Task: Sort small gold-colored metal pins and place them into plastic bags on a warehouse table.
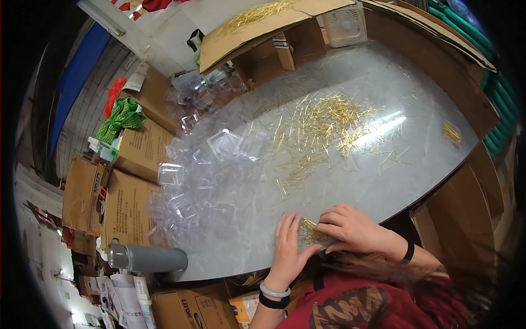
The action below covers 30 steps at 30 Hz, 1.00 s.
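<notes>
At the table's near edge, my left hand [286,255] and my right hand [356,230] close in from both sides on a small bunch of gold wire pieces [310,232]. My left fingers lie straight along its left side, with the thumb toward my right hand. The curled fingers of my right hand press on its right side. Whether a clear case surrounds the bunch is too small to tell. Beyond my hands, a loose pile of thin, bent gold wire pieces [334,123] spreads over the grey tabletop [350,183].
Clear plastic boxes [189,164] heap on the table's left side. A grey bottle [148,258] lies at the near left edge. A filled clear case [452,133] sits far right. Cardboard [433,66] walls the far right; a cardboard shelf [263,33] bearing more wire stands behind.
</notes>
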Motion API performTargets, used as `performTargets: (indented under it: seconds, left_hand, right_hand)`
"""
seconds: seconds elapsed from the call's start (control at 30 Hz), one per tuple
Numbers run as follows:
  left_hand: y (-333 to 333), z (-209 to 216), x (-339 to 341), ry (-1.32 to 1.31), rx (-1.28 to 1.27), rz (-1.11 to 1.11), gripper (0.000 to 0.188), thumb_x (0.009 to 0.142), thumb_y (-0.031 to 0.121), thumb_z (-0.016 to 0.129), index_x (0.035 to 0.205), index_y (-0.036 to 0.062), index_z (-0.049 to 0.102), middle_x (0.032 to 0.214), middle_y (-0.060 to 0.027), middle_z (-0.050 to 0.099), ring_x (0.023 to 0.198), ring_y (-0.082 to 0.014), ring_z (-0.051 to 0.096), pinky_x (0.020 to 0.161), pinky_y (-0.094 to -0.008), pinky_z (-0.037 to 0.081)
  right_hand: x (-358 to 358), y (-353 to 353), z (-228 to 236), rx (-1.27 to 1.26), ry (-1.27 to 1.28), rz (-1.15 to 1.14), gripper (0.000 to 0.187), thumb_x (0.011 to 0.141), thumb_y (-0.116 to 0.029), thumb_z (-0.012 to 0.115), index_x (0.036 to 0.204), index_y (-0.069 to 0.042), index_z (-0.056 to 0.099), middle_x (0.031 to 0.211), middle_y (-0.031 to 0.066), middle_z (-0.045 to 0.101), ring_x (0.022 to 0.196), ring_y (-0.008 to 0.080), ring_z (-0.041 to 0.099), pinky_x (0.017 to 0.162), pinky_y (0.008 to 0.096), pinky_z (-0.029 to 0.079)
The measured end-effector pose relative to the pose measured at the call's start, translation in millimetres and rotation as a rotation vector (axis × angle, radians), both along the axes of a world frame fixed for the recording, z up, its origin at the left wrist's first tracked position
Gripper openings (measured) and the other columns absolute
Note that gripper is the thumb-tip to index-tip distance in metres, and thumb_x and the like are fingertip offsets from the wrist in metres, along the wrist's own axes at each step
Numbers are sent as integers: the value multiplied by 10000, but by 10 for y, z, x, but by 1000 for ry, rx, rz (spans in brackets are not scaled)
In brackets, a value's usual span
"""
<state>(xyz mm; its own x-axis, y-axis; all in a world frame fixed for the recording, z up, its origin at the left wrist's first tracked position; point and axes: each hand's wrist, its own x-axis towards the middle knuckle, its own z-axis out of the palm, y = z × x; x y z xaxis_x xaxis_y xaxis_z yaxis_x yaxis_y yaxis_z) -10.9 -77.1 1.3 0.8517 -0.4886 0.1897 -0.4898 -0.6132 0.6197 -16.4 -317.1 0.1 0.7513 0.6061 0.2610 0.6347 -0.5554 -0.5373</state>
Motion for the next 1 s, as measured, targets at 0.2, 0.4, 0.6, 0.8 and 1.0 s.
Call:
performTargets:
  seconds: [0.2, 0.4, 0.6, 0.8, 1.0]
  left_hand:
    - [8, 25, 51, -32, 147, -108, 854, 816, 298, 831, 1493, -10, 412, 1495, -208, 451, 1458, -427, 352, 1217, -561, 254]
    - [-37, -37, 116, -52, 139, -156, 741, 886, 176, 754, 1515, 14, 398, 1484, -189, 475, 1440, -380, 400, 1223, -566, 241]
    - [-60, -135, 126, -95, 37, -77, 729, 921, 133, 707, 1544, 3, 353, 1463, -199, 487, 1410, -380, 436, 1212, -558, 273]
    - [-84, -121, 101, -99, 49, -62, 667, 927, 144, 702, 1506, -10, 409, 1427, -199, 497, 1386, -382, 457, 1200, -543, 306]
    - [-73, -138, 106, -157, 101, -94, 600, 919, 145, 705, 1445, -28, 474, 1416, -210, 493, 1371, -425, 450, 1174, -547, 333]
  right_hand:
    - [-25, 43, -22, 62, -136, 49, 425, 800, -214, 783, 1201, -115, 683, 1263, 49, 635, 1203, 276, 577, 1040, 419, 441]
    - [45, 167, -165, 118, -33, -83, 423, 827, -120, 716, 1245, -89, 655, 1324, 112, 610, 1236, 299, 567, 1051, 458, 438]
    - [83, 207, 88, 71, -159, -214, 662, 778, -241, 790, 1369, -101, 527, 1276, 160, 583, 1210, 351, 543, 1080, 562, 378]
    - [-32, 195, -29, -29, -22, -228, 690, 795, -284, 819, 1375, -63, 518, 1343, 145, 563, 1256, 354, 522, 1087, 513, 380]
    - [-151, 166, 99, -41, -106, -362, 760, 750, -240, 846, 1392, -25, 500, 1373, 157, 554, 1280, 353, 520, 1061, 452, 432]
